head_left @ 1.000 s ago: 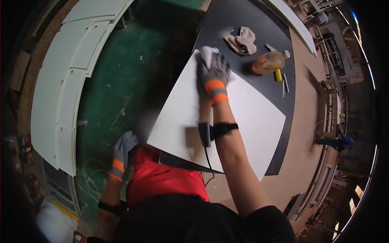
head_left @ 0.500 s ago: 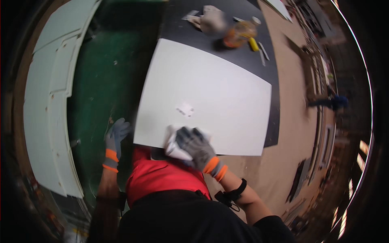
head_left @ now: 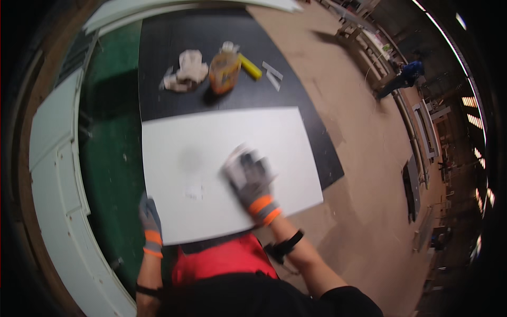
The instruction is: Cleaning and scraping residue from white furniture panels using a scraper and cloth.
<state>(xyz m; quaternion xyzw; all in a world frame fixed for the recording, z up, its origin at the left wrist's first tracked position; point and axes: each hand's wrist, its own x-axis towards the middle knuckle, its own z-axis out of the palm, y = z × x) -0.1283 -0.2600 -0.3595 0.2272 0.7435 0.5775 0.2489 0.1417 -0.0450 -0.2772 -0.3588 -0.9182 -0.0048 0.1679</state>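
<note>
A flat white panel [head_left: 222, 129] lies on a black-topped table [head_left: 190, 26]. My right hand [head_left: 254, 182], in a grey glove with an orange cuff, presses a crumpled pale cloth [head_left: 232, 165] onto the right half of the panel. That hand and the cloth are smeared by motion. My left hand [head_left: 150, 215], gloved alike, rests against the panel's near left edge with its fingers stretched along it and no loose thing in it. A small white label [head_left: 194, 192] with dark marks sits on the panel between my hands.
Behind the panel are a crumpled beige cloth [head_left: 186, 71], an orange-tinted plastic bottle [head_left: 224, 71], a yellow cylinder [head_left: 250, 67] and two pale strips [head_left: 272, 75]. Pale boards [head_left: 66, 179] stand left past the green floor [head_left: 108, 153]. A person [head_left: 406, 76] stands far right.
My right hand has moved the cloth from the panel's near edge farther onto its surface. My left hand has come from beside the table to the panel's left edge. The view has turned.
</note>
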